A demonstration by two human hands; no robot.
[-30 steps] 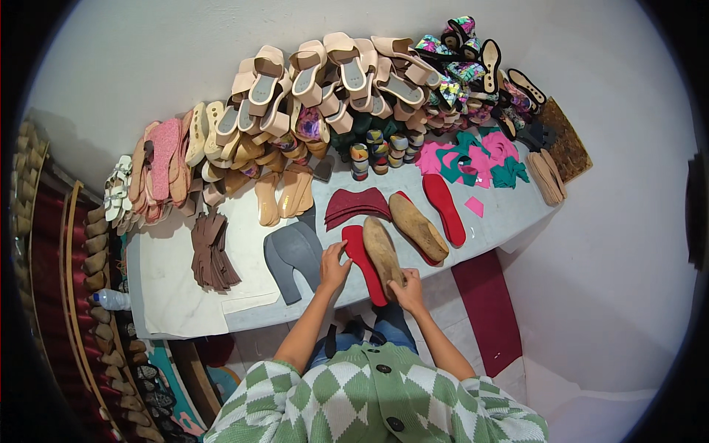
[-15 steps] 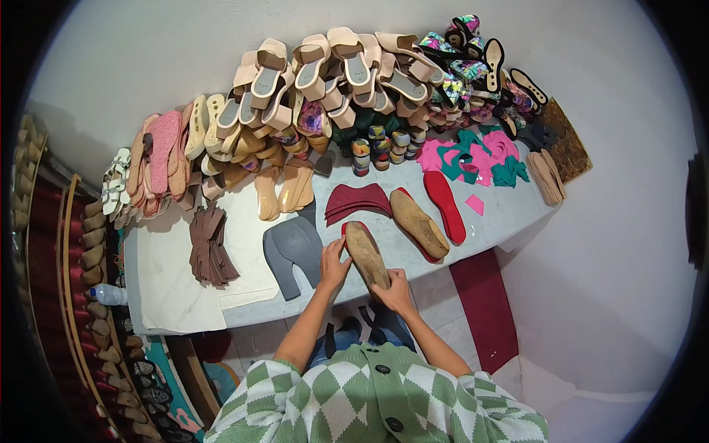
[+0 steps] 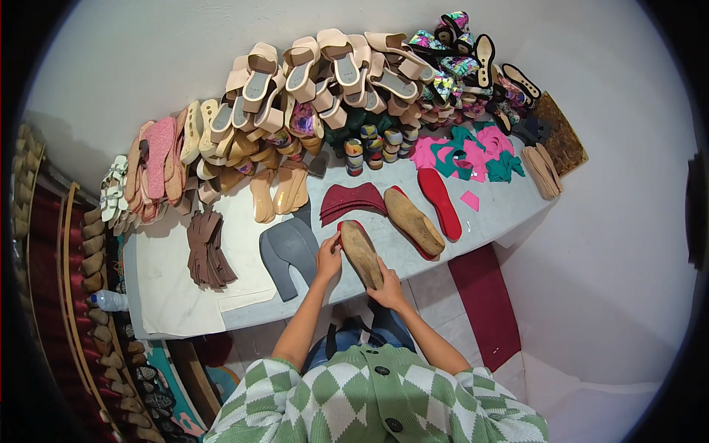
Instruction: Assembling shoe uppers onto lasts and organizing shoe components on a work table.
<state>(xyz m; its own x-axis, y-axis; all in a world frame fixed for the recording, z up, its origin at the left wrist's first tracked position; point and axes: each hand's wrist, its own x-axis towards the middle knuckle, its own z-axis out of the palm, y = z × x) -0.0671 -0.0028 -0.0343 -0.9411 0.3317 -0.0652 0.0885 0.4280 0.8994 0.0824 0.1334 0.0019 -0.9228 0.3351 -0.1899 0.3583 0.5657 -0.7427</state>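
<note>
A worn wooden shoe last lies sole side up at the table's front edge, between my hands. Red material shows along its upper left rim. My left hand is closed at that left edge, fingertips on the red rim; the fingers' undersides are hidden. The near, narrow end of the last is gripped by my right hand, thumb along its right side. To the right rests a second wooden last with red beneath it, then a red insole. Dark red cut pieces are stacked just beyond.
Grey cut pieces and brown strips lie to the left on the table. Heeled sandals are piled along the back. Pink and green scraps sit at the back right. Shelves of lasts stand at left.
My right hand has moved slightly up along the side of the last. My left hand stays at its left edge. The view has shifted a little.
</note>
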